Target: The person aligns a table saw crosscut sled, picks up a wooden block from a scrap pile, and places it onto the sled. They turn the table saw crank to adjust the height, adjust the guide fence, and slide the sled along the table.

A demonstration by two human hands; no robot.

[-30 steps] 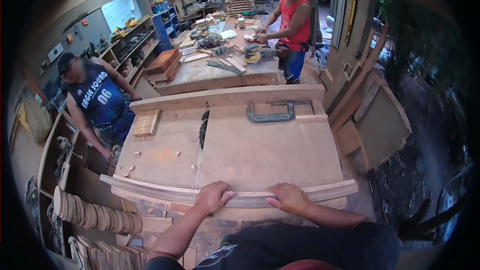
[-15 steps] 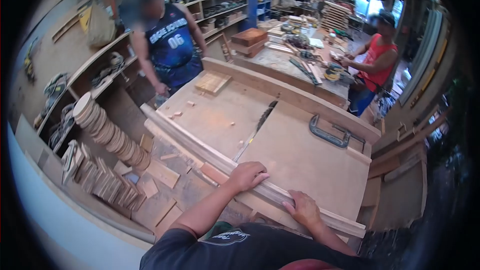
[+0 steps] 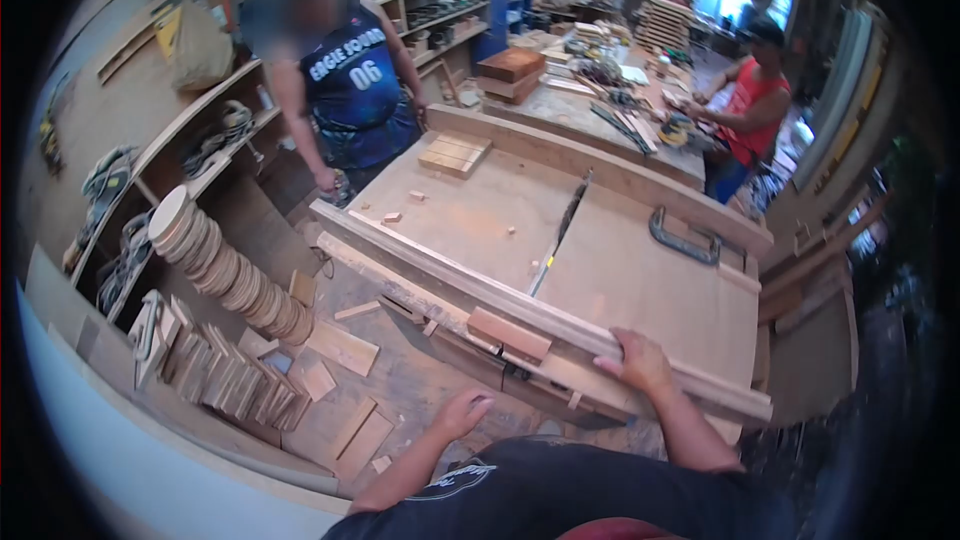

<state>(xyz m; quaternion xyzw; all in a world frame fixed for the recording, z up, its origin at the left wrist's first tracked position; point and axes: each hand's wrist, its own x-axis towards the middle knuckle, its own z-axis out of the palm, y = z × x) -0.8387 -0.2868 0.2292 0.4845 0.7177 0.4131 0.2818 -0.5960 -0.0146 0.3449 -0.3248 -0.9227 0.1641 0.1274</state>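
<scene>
My right hand (image 3: 640,362) rests over the long front wooden rail (image 3: 470,285) of a plywood saw sled, thumb on the near side and fingers over the top. My left hand (image 3: 463,413) hangs in the air below and in front of the rail, fingers curled, with nothing visible in it. The sled's board (image 3: 650,270) has a slot with a dark saw blade (image 3: 572,210) standing in it. Near its back rail lies a small slatted wood block (image 3: 453,154), with several offcuts (image 3: 392,217) scattered nearby. A reddish wood block (image 3: 508,334) is at the table's front edge.
A C-clamp (image 3: 685,237) sits at the sled's right. Left on the floor are a stack of round wood discs (image 3: 215,265) and stacked boards (image 3: 230,370). One person (image 3: 350,80) stands beyond the sled's left; another in red (image 3: 755,100) works at the cluttered bench (image 3: 560,115).
My left hand has let go of the rail and drawn back toward my body. My right hand stays on the rail. The view has shifted, showing more of the table's front edge.
</scene>
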